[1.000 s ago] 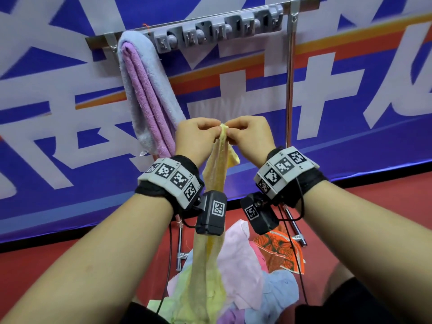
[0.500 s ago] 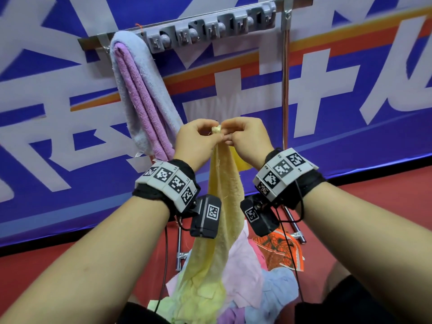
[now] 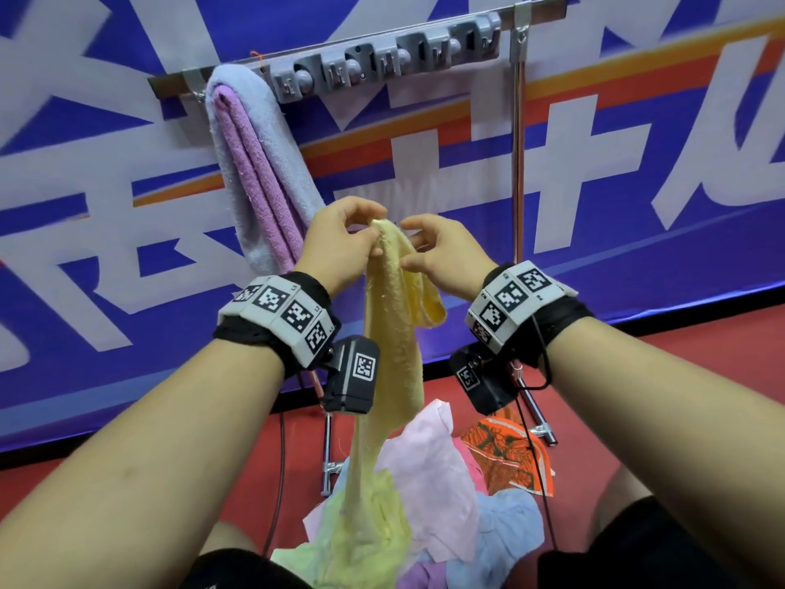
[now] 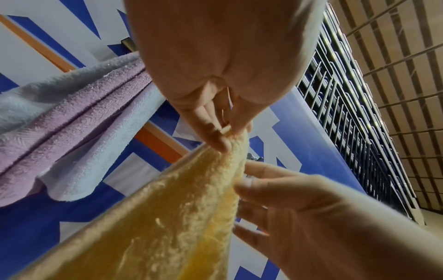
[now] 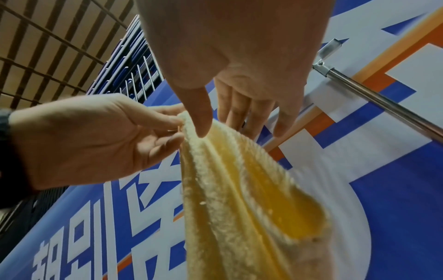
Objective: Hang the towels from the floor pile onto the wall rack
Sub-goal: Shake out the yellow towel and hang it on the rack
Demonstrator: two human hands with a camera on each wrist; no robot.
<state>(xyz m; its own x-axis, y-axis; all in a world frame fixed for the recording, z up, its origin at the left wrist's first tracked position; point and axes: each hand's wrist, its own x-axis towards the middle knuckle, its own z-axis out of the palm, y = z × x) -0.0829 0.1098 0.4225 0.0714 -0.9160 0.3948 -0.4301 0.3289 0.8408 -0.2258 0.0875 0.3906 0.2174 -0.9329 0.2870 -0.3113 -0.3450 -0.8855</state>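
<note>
Blue banner wall behind: right hand (image 3: 441, 252) has let go of the yellow towel (image 3: 393, 333), fingers spread beside it, left hand (image 3: 340, 244) alone pinches its top corner, so hanging on rack (image 3: 382, 61) above awaits regrasp.

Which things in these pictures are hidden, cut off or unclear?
- Yellow towel: its lower end runs into the floor pile in the head view, so its length cannot be told.
- Floor pile: the frame's bottom edge and the person's legs cut it off; the towel count is unclear.
- Right hand: the head view shows only its back; the right wrist view shows the thumb on the towel, fingers loose.
- Rack: which clips are free stays uncertain.
</note>
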